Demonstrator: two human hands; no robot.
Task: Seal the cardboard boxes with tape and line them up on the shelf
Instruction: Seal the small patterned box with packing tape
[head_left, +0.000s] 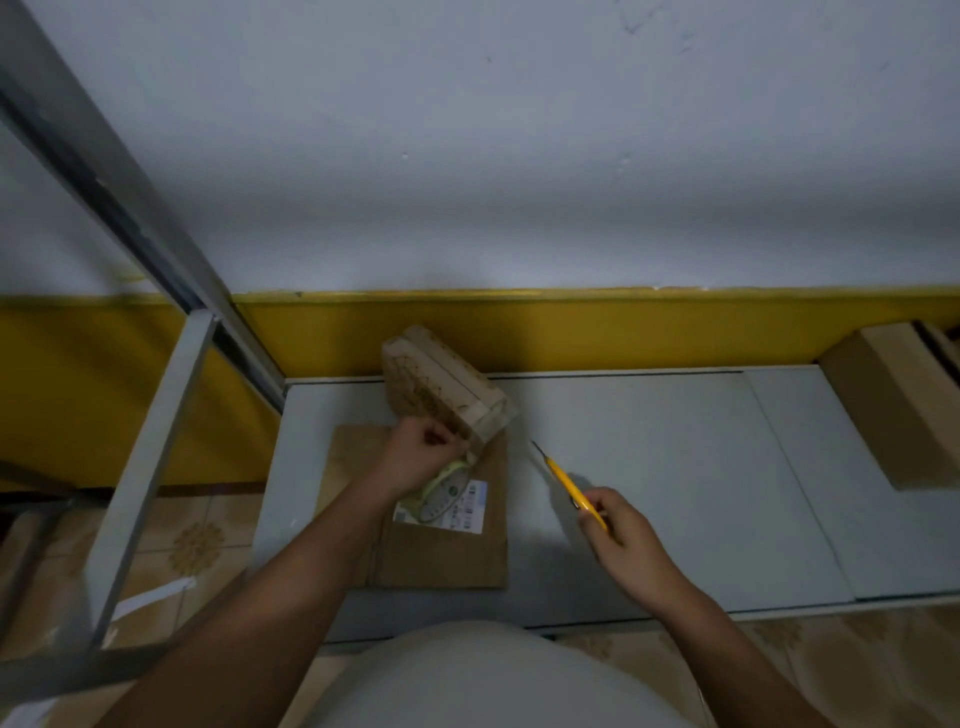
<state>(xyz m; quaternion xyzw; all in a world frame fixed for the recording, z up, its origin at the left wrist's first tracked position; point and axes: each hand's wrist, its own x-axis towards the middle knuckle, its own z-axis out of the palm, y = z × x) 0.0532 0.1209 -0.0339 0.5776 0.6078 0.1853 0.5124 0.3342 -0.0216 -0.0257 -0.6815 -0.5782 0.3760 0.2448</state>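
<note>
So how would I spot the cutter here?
Start at the grey shelf top. Right of the flat cardboard box, the right hand grips the cutter: the only thin, bright yellow stick there, with a dark blade tip.

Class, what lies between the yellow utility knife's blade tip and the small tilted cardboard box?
Head view: only bare grey shelf separates the yellow utility knife from the small cardboard box.
</note>
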